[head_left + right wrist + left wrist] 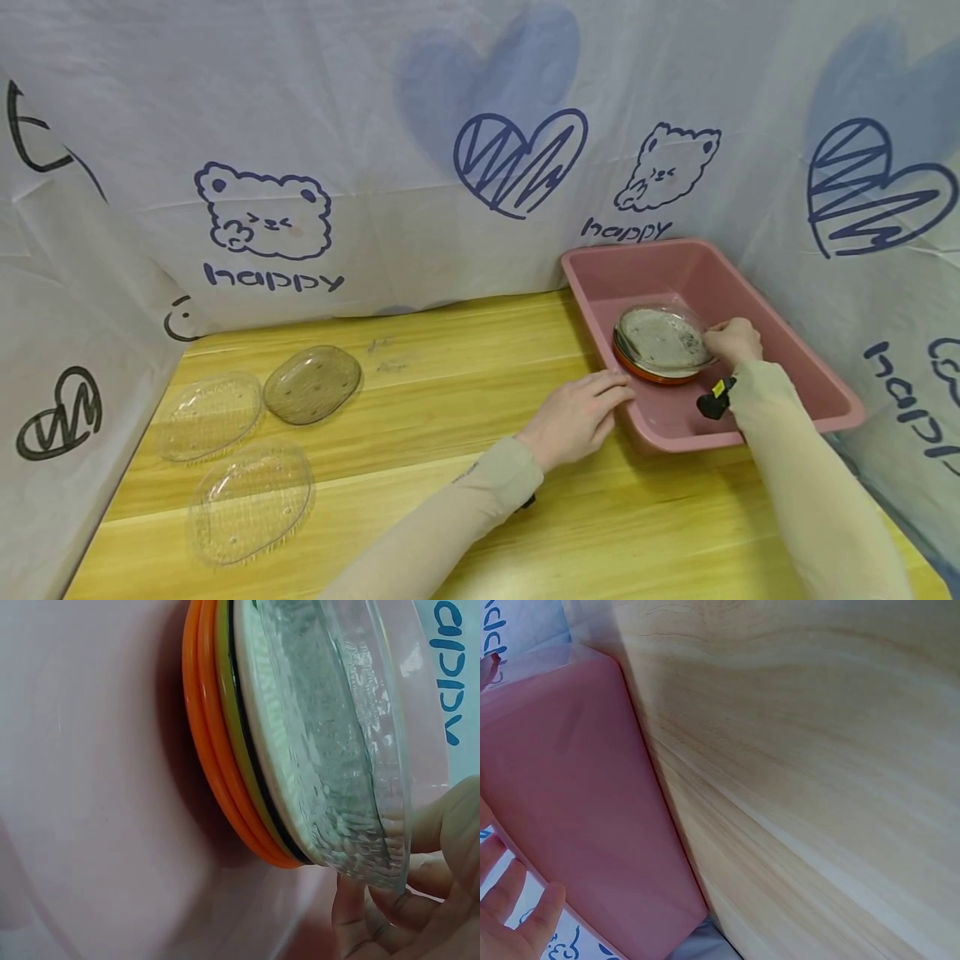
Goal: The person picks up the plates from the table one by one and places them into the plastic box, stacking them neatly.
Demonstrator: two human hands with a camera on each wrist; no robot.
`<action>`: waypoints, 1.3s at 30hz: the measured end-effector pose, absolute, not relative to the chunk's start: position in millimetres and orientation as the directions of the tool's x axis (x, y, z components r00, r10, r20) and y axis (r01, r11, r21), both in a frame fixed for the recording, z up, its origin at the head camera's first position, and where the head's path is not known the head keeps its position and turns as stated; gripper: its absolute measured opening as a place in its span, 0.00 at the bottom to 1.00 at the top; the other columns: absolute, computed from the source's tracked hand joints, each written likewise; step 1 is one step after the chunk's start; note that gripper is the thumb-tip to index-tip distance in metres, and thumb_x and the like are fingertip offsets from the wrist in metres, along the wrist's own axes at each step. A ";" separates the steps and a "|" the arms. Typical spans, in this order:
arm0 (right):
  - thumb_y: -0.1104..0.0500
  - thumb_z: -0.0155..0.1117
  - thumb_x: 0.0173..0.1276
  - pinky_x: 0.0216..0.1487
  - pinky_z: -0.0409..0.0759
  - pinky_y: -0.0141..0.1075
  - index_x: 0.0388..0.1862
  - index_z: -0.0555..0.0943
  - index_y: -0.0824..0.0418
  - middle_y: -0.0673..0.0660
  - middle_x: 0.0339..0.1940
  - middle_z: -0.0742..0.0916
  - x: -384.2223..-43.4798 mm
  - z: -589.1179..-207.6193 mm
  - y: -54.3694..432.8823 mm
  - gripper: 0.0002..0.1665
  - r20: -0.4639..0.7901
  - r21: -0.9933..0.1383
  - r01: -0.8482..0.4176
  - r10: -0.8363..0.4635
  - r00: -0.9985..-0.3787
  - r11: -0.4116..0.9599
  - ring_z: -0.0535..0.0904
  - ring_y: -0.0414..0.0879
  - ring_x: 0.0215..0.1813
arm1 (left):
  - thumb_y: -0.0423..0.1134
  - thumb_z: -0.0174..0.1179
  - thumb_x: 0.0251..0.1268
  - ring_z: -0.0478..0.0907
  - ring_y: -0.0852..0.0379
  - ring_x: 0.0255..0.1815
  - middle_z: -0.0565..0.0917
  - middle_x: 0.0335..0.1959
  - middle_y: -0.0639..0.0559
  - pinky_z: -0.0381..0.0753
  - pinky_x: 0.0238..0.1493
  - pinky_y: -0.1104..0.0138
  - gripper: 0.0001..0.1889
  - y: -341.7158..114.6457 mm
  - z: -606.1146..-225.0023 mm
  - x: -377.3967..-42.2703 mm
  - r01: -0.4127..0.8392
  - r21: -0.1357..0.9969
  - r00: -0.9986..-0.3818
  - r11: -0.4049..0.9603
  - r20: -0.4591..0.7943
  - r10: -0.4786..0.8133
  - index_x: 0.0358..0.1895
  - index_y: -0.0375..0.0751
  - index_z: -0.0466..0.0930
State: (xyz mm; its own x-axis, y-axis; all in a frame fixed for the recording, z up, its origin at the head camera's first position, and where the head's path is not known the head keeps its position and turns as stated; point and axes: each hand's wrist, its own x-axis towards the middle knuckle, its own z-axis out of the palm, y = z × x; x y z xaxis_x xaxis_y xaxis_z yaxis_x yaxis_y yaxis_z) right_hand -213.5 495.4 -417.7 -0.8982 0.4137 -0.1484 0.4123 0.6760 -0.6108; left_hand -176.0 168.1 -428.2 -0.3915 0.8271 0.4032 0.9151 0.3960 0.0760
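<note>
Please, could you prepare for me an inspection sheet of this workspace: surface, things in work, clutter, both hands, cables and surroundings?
Surface: wood-grain table, with faint marks toward the back.
Things in work: pink basin at the right, holding a plate stack, orange at the bottom, clear on top; at the left, a brownish see-through plate, a clear plate and another clear plate.
Clutter: nothing seen.
Left hand: touches the basin's rim.
Right hand: pinches the stack's clear top plate.
Cables: nothing seen.
Surroundings: white cloth printed with hearts, bears and "happy".
</note>
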 end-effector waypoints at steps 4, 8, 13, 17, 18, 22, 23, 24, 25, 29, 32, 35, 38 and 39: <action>0.58 0.55 0.63 0.25 0.72 0.36 0.28 0.82 0.67 0.55 0.23 0.81 -213.0 -417.0 492.7 0.14 -0.129 -0.610 0.418 0.436 -0.890 0.673 0.74 0.49 0.26 | 0.37 0.52 0.75 0.71 0.56 0.74 0.75 0.71 0.52 0.66 0.78 0.69 0.20 167.6 -428.7 -176.1 0.914 0.084 -0.395 0.397 0.403 0.826 0.66 0.48 0.76; 0.57 0.55 0.65 0.29 0.75 0.35 0.47 0.83 0.72 0.69 0.45 0.85 -210.6 -414.4 488.9 0.21 -0.099 -0.617 0.424 0.470 -0.877 0.663 0.80 0.57 0.39 | 0.37 0.52 0.75 0.71 0.55 0.74 0.75 0.72 0.52 0.67 0.77 0.69 0.20 167.2 -430.1 -176.4 0.915 0.089 -0.394 0.393 0.406 0.824 0.66 0.47 0.76; 0.57 0.53 0.68 0.38 0.81 0.41 0.58 0.80 0.71 0.73 0.58 0.82 -211.8 -413.5 483.9 0.26 -0.066 -0.655 0.437 0.529 -0.846 0.617 0.79 0.65 0.54 | 0.37 0.51 0.75 0.70 0.56 0.75 0.74 0.73 0.53 0.67 0.77 0.69 0.21 165.4 -430.0 -177.7 0.913 0.114 -0.404 0.391 0.384 0.831 0.68 0.47 0.75; 0.56 0.51 0.70 0.41 0.80 0.40 0.60 0.80 0.69 0.70 0.60 0.81 -215.8 -413.8 481.2 0.25 -0.019 -0.697 0.408 0.554 -0.833 0.590 0.78 0.63 0.57 | 0.36 0.50 0.75 0.69 0.58 0.75 0.72 0.74 0.54 0.69 0.75 0.71 0.22 162.3 -426.7 -179.1 0.895 0.203 -0.444 0.396 0.350 0.825 0.69 0.48 0.74; 0.56 0.51 0.71 0.40 0.79 0.39 0.60 0.80 0.68 0.70 0.59 0.81 -216.8 -413.6 480.3 0.26 -0.007 -0.704 0.399 0.557 -0.830 0.587 0.78 0.62 0.56 | 0.36 0.50 0.76 0.69 0.59 0.75 0.72 0.74 0.54 0.69 0.75 0.71 0.22 161.2 -426.1 -179.7 0.888 0.229 -0.458 0.400 0.341 0.821 0.70 0.48 0.73; 0.56 0.50 0.71 0.34 0.74 0.33 0.61 0.80 0.66 0.65 0.54 0.82 -219.6 -412.9 476.9 0.25 0.043 -0.724 0.365 0.566 -0.823 0.585 0.77 0.55 0.49 | 0.35 0.50 0.76 0.73 0.58 0.72 0.74 0.72 0.54 0.73 0.72 0.71 0.23 154.3 -425.3 -182.3 0.857 0.300 -0.506 0.419 0.329 0.798 0.71 0.49 0.71; 0.56 0.50 0.71 0.34 0.74 0.32 0.61 0.80 0.66 0.64 0.51 0.83 -219.9 -412.4 475.8 0.25 0.057 -0.727 0.356 0.567 -0.821 0.588 0.76 0.52 0.47 | 0.35 0.50 0.76 0.74 0.58 0.71 0.75 0.71 0.53 0.75 0.71 0.71 0.23 152.0 -425.6 -183.4 0.850 0.313 -0.516 0.424 0.330 0.790 0.71 0.48 0.70; 0.56 0.50 0.72 0.34 0.73 0.31 0.61 0.81 0.65 0.62 0.49 0.83 -220.0 -412.0 475.1 0.25 0.072 -0.728 0.345 0.566 -0.821 0.593 0.75 0.51 0.46 | 0.35 0.50 0.76 0.75 0.58 0.70 0.75 0.70 0.53 0.76 0.69 0.70 0.22 149.2 -425.9 -184.5 0.843 0.322 -0.526 0.430 0.331 0.783 0.71 0.48 0.70; 0.55 0.50 0.72 0.34 0.73 0.31 0.60 0.81 0.65 0.59 0.46 0.83 -220.1 -411.6 473.9 0.24 0.084 -0.732 0.332 0.562 -0.823 0.596 0.75 0.49 0.45 | 0.35 0.50 0.76 0.76 0.58 0.68 0.76 0.68 0.53 0.78 0.68 0.70 0.22 145.9 -426.1 -185.4 0.837 0.326 -0.537 0.439 0.335 0.774 0.71 0.48 0.70; 0.53 0.52 0.74 0.35 0.73 0.28 0.59 0.82 0.63 0.45 0.35 0.82 -219.4 -407.9 467.6 0.23 0.104 -0.762 0.287 0.548 -0.830 0.580 0.74 0.39 0.40 | 0.35 0.49 0.77 0.77 0.57 0.66 0.78 0.66 0.52 0.78 0.68 0.69 0.21 131.7 -427.5 -191.3 0.818 0.331 -0.568 0.470 0.339 0.750 0.70 0.46 0.71; 0.53 0.53 0.76 0.34 0.79 0.23 0.61 0.79 0.63 0.38 0.30 0.82 -219.4 -402.7 461.3 0.22 0.061 -0.837 0.235 0.511 -0.857 0.494 0.77 0.32 0.34 | 0.35 0.49 0.77 0.77 0.56 0.66 0.78 0.66 0.51 0.78 0.69 0.67 0.21 119.9 -428.0 -196.6 0.805 0.325 -0.588 0.497 0.329 0.739 0.70 0.45 0.72; 0.53 0.53 0.77 0.35 0.84 0.21 0.61 0.77 0.62 0.36 0.30 0.83 -220.6 -395.4 453.6 0.20 0.004 -0.913 0.188 0.469 -0.883 0.362 0.82 0.30 0.33 | 0.35 0.49 0.76 0.78 0.55 0.65 0.78 0.65 0.51 0.78 0.69 0.66 0.21 107.6 -428.5 -202.7 0.785 0.323 -0.616 0.528 0.319 0.721 0.69 0.44 0.72; 0.53 0.51 0.79 0.37 0.84 0.19 0.60 0.77 0.59 0.36 0.33 0.83 -221.9 -386.8 442.5 0.18 -0.016 -0.945 0.160 0.446 -0.895 0.287 0.82 0.29 0.35 | 0.34 0.50 0.76 0.80 0.54 0.61 0.80 0.62 0.50 0.82 0.64 0.64 0.20 94.7 -428.6 -209.0 0.765 0.324 -0.643 0.557 0.326 0.693 0.67 0.43 0.74; 0.53 0.51 0.79 0.38 0.84 0.19 0.60 0.77 0.58 0.37 0.33 0.83 -222.1 -383.7 438.3 0.17 -0.016 -0.948 0.153 0.439 -0.899 0.280 0.82 0.29 0.36 | 0.35 0.50 0.76 0.80 0.53 0.60 0.80 0.62 0.49 0.82 0.62 0.64 0.19 90.2 -428.6 -211.1 0.758 0.323 -0.651 0.567 0.329 0.684 0.67 0.44 0.75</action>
